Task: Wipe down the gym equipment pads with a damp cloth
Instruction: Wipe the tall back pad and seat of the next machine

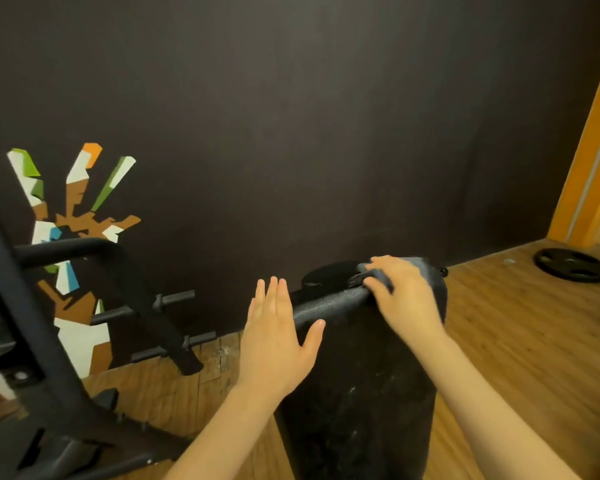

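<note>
Both forearms enter from the bottom edge and reach forward over a black equipment pad (357, 393), which stands upright at centre frame on the wooden floor (520, 341). Pale scuffs mark its front face.

Left hand (278, 337): flat, fingers straight and together, thumb spread out to the side. It lies against the pad's upper left edge and holds nothing.

Right hand (402, 292): fingers curled down over a dark grey cloth (378, 277), pressing it onto the top edge of the pad. Only a small part of the cloth shows — mostly at the fingertips.

To the left, a black steel rack frame (32, 341) rises at an angle, with short horizontal pegs (177, 297) projecting from a sloped post farther back.

At far right, a black weight plate (571, 265) lies flat on the floor near an orange door frame (589, 168).

Behind everything stands a dark wall (291, 133) — it carries a multicoloured angular mural (73, 237) at the left.
</note>
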Tool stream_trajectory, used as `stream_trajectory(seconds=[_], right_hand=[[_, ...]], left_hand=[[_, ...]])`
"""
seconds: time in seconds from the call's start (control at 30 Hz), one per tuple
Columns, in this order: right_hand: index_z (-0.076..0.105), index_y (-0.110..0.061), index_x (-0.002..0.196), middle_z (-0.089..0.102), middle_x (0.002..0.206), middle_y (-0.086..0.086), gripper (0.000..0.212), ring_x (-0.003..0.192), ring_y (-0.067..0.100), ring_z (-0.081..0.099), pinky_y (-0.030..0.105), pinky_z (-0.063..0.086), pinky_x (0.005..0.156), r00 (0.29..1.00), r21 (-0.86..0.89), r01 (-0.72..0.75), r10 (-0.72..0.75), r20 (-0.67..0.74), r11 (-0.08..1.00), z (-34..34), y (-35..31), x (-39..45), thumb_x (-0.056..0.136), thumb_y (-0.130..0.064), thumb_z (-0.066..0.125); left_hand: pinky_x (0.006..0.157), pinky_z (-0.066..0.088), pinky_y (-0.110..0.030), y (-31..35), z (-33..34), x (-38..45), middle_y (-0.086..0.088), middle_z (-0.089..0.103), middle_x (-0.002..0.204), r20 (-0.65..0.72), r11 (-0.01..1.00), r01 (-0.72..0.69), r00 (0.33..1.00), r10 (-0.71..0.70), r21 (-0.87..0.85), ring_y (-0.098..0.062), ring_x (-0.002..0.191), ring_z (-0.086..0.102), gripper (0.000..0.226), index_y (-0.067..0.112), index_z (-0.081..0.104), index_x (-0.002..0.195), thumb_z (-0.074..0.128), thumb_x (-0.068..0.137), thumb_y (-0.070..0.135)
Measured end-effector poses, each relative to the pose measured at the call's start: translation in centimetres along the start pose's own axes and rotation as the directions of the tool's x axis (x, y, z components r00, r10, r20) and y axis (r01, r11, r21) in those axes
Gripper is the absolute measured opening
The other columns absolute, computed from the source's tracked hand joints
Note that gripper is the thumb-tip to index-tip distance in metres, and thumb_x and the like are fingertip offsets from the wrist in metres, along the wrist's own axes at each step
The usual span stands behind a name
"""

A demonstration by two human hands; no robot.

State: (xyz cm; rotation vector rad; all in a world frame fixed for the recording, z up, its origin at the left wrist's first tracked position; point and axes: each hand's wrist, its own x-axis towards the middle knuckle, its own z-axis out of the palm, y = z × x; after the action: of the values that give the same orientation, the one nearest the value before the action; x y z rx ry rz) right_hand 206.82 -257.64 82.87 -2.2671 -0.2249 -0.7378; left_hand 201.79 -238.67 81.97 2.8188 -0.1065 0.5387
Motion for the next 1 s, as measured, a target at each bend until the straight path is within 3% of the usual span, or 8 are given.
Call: stream_trajectory(seconds=[0.2,0.33,0.47,0.53,0.63,0.7,0.87,1.0], right_hand=[[0.059,-0.017,0.123,0.054,0.132,0.000,0.038,0.128,0.013,0.044,0.021,0.026,0.108,0.932,0.049,0.288,-0.291,0.214,0.956,1.8,-1.8,-2.5,0.086,-0.018,0.065],[0.062,-0.008,0.118,0.060,0.124,0.007,0.033,0.118,0.023,0.054,0.012,0.027,0.099,0.992,0.035,0.093,-0.096,0.077,0.995,-2.4,3.8,-0.2,0.085,-0.009,0.065],[0.061,-0.011,0.117,0.059,0.123,0.003,0.029,0.119,0.018,0.051,0.018,0.027,0.100,0.988,0.107,-0.143,0.149,-0.051,0.984,-2.5,4.0,0.2,0.089,-0.012,0.059],[0.064,-0.011,0.112,0.062,0.119,0.004,0.027,0.118,0.018,0.051,0.020,0.027,0.103,0.997,0.077,-0.018,0.023,-0.067,0.997,-0.9,2.4,-0.4,0.086,-0.010,0.063],[0.061,-0.011,0.119,0.061,0.122,0.004,0.038,0.121,0.018,0.050,0.030,0.035,0.104,0.966,0.001,0.236,-0.235,0.110,0.972,0.5,1.9,-1.5,0.083,-0.015,0.068],[0.060,-0.012,0.122,0.061,0.123,0.003,0.040,0.117,0.017,0.053,0.029,0.038,0.100,0.957,-0.028,0.270,-0.265,0.118,0.962,-0.2,3.2,-0.7,0.083,-0.014,0.068],[0.063,-0.021,0.111,0.059,0.109,-0.011,0.023,0.106,0.005,0.051,0.012,0.032,0.089,0.992,0.254,-0.104,0.117,-0.036,0.962,-3.1,6.6,1.8,0.091,-0.014,0.055],[0.061,-0.020,0.115,0.059,0.112,-0.009,0.025,0.105,0.005,0.051,0.018,0.035,0.089,0.941,0.457,-0.270,0.333,-0.062,0.847,-2.9,7.7,0.7,0.093,-0.014,0.052]], left_hand=[[0.115,0.004,-0.026,0.2,0.2,0.0,0.004,0.006,0.161,-0.024,0.991,0.036,0.999,-0.040,-0.126,-0.002,0.135,-0.016,0.065,0.018,0.005,0.153,0.034,0.100,0.042],[0.113,-0.002,-0.024,0.0,-0.4,0.1,0.002,0.002,0.161,0.044,0.998,0.010,0.999,-0.007,-0.069,-0.012,0.146,-0.007,0.065,0.017,0.002,0.153,0.029,0.100,0.043],[0.116,0.002,-0.028,0.5,-0.8,0.4,-0.003,0.005,0.161,0.072,0.997,-0.001,0.997,-0.005,0.081,-0.018,0.148,-0.002,0.070,0.013,0.005,0.153,0.022,0.097,0.053],[0.117,0.003,-0.031,1.0,-1.1,1.1,-0.005,0.008,0.161,0.096,0.987,-0.047,0.995,0.033,0.156,-0.020,0.148,0.001,0.070,0.013,0.010,0.153,0.020,0.098,0.055],[0.117,0.002,-0.033,3.0,-0.7,3.0,-0.004,0.007,0.161,0.160,0.944,-0.254,0.962,0.223,0.211,-0.020,0.148,0.001,0.065,0.015,0.012,0.153,0.025,0.100,0.051],[0.117,0.001,-0.033,4.5,-0.2,4.2,-0.004,0.006,0.161,0.222,0.900,-0.378,0.917,0.332,0.217,-0.019,0.148,0.000,0.066,0.015,0.009,0.153,0.027,0.100,0.049],[0.118,0.000,-0.033,5.1,0.7,5.5,-0.006,0.001,0.161,0.280,0.815,-0.515,0.850,0.445,0.266,-0.021,0.148,-0.004,0.074,0.012,0.001,0.153,0.029,0.098,0.054],[0.116,-0.004,-0.032,4.9,0.8,5.4,-0.007,-0.003,0.161,0.307,0.791,-0.536,0.837,0.453,0.294,-0.021,0.147,-0.007,0.079,0.011,-0.001,0.153,0.025,0.096,0.060]])
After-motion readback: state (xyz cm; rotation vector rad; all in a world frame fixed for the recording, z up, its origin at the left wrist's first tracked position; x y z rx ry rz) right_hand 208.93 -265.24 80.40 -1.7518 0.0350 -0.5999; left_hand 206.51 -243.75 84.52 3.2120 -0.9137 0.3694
